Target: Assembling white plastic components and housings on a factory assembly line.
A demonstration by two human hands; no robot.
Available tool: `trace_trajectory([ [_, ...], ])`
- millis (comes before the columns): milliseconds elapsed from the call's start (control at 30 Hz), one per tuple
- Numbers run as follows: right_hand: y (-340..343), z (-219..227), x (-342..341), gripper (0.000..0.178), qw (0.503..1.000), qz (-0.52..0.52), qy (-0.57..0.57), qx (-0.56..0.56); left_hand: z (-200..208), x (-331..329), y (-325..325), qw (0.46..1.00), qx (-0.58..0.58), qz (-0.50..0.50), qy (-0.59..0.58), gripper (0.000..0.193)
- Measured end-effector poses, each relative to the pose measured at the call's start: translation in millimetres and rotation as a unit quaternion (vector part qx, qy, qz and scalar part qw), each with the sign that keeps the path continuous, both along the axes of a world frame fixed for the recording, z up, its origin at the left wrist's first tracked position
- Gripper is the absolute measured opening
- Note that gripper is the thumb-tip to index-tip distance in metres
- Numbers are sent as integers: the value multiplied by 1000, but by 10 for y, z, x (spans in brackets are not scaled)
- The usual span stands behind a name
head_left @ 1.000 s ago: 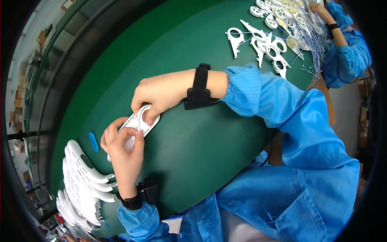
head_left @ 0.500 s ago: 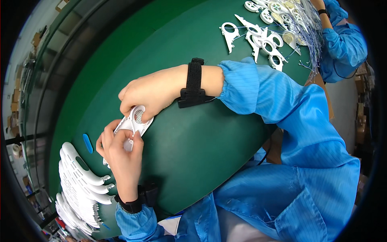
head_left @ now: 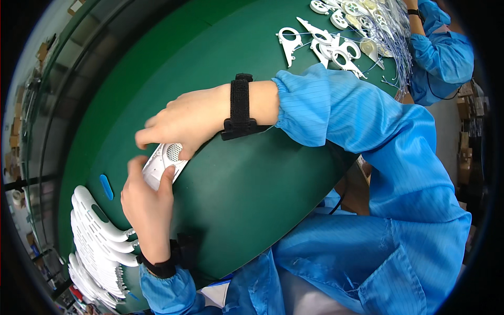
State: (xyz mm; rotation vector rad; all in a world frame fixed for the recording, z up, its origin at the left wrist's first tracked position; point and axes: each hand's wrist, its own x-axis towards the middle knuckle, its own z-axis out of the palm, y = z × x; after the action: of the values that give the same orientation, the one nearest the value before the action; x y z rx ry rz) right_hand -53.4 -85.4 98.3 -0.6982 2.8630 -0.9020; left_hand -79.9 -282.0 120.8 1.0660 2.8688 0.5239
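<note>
A white plastic shell (head_left: pixel 155 169) with a round perforated grille lies between my hands, tilted over the table. My left hand (head_left: pixel 148 206) grips its near end, thumb on one long edge and fingers on the other. Above it, my right hand (head_left: pixel 184 122) holds the far end, its thumb by the grille and its forefinger stretched out past the shell. The fingertips of both hands are slightly blurred, and the right hand hides the shell's far end. A stack of white slotted covers (head_left: pixel 97 236) stands left of my left wrist.
A small blue oval piece (head_left: pixel 106 187) lies on the green table (head_left: pixel 236 194) beyond the stack. White ring-shaped brackets (head_left: pixel 290 44) and a heap of wired parts (head_left: pixel 367 21) lie at the far right. A co-worker's blue sleeve (head_left: pixel 443 60) shows beside them.
My right forefinger has straightened outward, and my left fingers have spread slightly along the shell. More of the shell's inner face and grille now shows. The whole view has shifted slightly.
</note>
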Motion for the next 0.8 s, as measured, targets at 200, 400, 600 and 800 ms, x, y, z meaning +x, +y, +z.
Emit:
trace_trajectory([
  [200,-13,-96,-99,28,996,-29,-43,-69,82,-13,25,996,-82,12,-27,32],
  [400,-55,61,-193,24,998,-23,-47,-28,-65,96,-16,995,-46,-16,87,27],
  [600,-87,6,-134,24,999,-31,-13,-16,1,90,-65,996,-59,-27,65,29],
  [800,-101,-72,-128,29,999,-34,-11,1,75,-117,-163,993,-75,-78,-46,39],
])
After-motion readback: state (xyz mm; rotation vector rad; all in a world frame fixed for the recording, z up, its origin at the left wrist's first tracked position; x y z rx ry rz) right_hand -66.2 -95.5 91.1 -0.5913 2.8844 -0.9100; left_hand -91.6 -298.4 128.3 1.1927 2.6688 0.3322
